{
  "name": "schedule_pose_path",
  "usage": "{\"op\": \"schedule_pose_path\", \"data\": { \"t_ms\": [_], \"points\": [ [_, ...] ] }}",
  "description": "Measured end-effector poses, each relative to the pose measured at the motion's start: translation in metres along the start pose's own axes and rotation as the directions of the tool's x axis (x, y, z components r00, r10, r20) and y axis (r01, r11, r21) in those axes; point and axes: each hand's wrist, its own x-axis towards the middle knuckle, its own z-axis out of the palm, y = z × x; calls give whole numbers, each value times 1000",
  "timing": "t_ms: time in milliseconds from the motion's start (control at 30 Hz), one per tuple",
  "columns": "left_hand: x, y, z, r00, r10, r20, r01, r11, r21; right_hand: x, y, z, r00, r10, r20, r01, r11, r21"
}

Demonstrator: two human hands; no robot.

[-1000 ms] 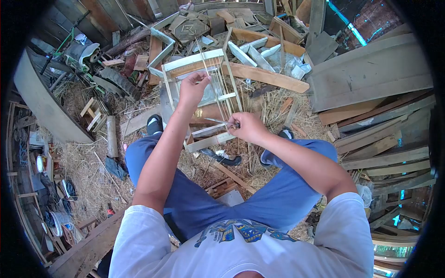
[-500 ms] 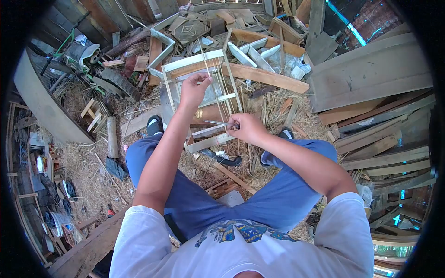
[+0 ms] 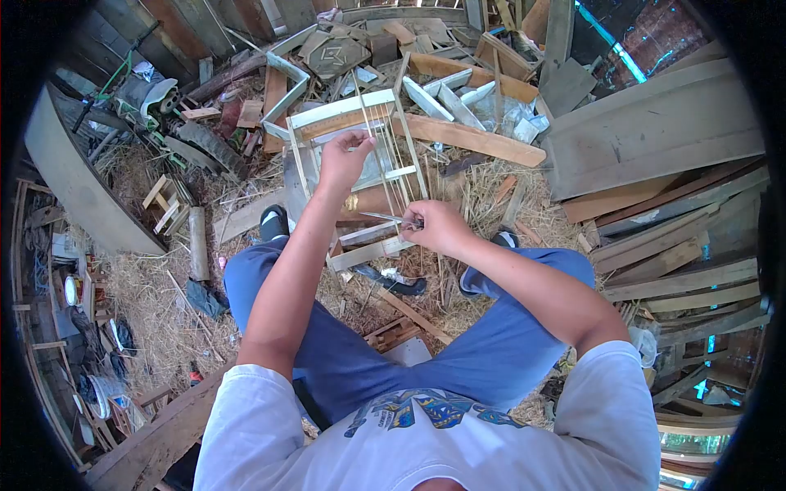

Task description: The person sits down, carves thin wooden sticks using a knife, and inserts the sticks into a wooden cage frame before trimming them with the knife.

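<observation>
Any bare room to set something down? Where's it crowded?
Best: straw floor between curved panel and dark cloth, though loose straw and sticks cover it. Crowded: wooden frame, with left hand at a thin strip and blade in right hand; scrap wood beyond.

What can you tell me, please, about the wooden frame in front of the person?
The frame looks like light wood, with a whitish far rail, two long sides, a near rail and crosspieces between. Thin pale strips run roughly lengthwise along its right part. It lies ahead of the person. The left hand is over it, the right hand at its near right corner; whether either touches it is unclear.
</observation>
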Motion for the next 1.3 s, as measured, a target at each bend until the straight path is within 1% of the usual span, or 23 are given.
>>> {"op": "schedule_pose_path", "data": {
  "t_ms": [267, 333, 367, 433, 467, 500, 567, 600, 633, 700, 767, 833, 867, 900, 967, 1000, 1033, 1100, 1267, 1300],
  "points": [
    [1, 0, 2, 1000, 19, -18, -18, 1000, 14, 1, 1, 0, 1000, 7, -10, -7, 1000, -6],
    [-1, 3, 2, 1000, -14, -28, 14, 1000, -7, 3, 4, 0, 1000, -6, 4, 6, 998, 60],
    [-1, 5, 3, 999, -13, -31, 13, 1000, -8, 6, 6, -1, 1000, -9, 5, 9, 998, 58],
    [0, 2, 3, 1000, -17, -24, 16, 999, -37, 12, 11, -4, 1000, -10, -10, 12, 982, 187],
    [1, -1, 2, 999, -18, -31, 16, 999, -37, 16, 13, -5, 999, 17, -45, -7, 977, 214],
    [3, -4, 2, 1000, -4, -25, 4, 1000, -13, 18, 16, -9, 999, 13, -42, -4, 977, 212],
    [5, -5, 2, 1000, 10, -21, -10, 1000, 8, 18, 1, -28, 989, 124, -77, -100, 961, 259],
    [4, -6, 2, 1000, 9, -21, -9, 1000, 12, 24, 6, -30, 990, 30, -139, -3, 982, 189],
    [5, -5, 2, 1000, 9, -21, -9, 1000, 15, 28, 3, -36, 990, 27, -139, -1, 983, 184],
    [4, -5, 2, 1000, 6, -17, -6, 1000, -1, 37, -5, -52, 980, 55, -193, -3, 965, 261],
    [5, -7, 3, 1000, 3, -15, -3, 1000, -19, 47, -14, -71, 982, 35, -187, 13, 969, 246],
    [5, -10, 5, 1000, 7, -11, -8, 998, -56, 63, -18, -89, 979, 43, -197, 2, 975, 223],
    [4, -9, 5, 1000, 8, -12, -8, 998, -57, 77, -15, -97, 982, -48, -182, 59, 997, 58],
    [3, -7, 4, 1000, 7, -18, -8, 999, -39, 86, -12, -102, 982, -48, -182, 59, 997, 58],
    [2, -4, 4, 1000, 10, -26, -11, 1000, -19, 98, -21, -111, 915, -287, -284, 227, 947, -225],
    [1, -3, 3, 1000, 4, -14, -5, 999, -40, 106, -20, -111, 869, -352, -347, 244, 916, -317],
    [2, -3, 2, 1000, -1, -3, 1, 998, -61, 111, -20, -111, 867, -359, -346, 251, 914, -318],
    [3, -5, 1, 1000, 12, 2, -12, 999, -50, 117, -18, -109, 895, -304, -325, 186, 919, -349],
    [0, -4, 0, 1000, -16, -2, 15, 1000, -20, 130, -9, -110, 884, -345, -315, 210, 896, -392],
    [0, -3, 0, 1000, -1, 5, 1, 1000, -23, 133, -6, -109, 866, -388, -316, 240, 876, -419]
  ]
}}
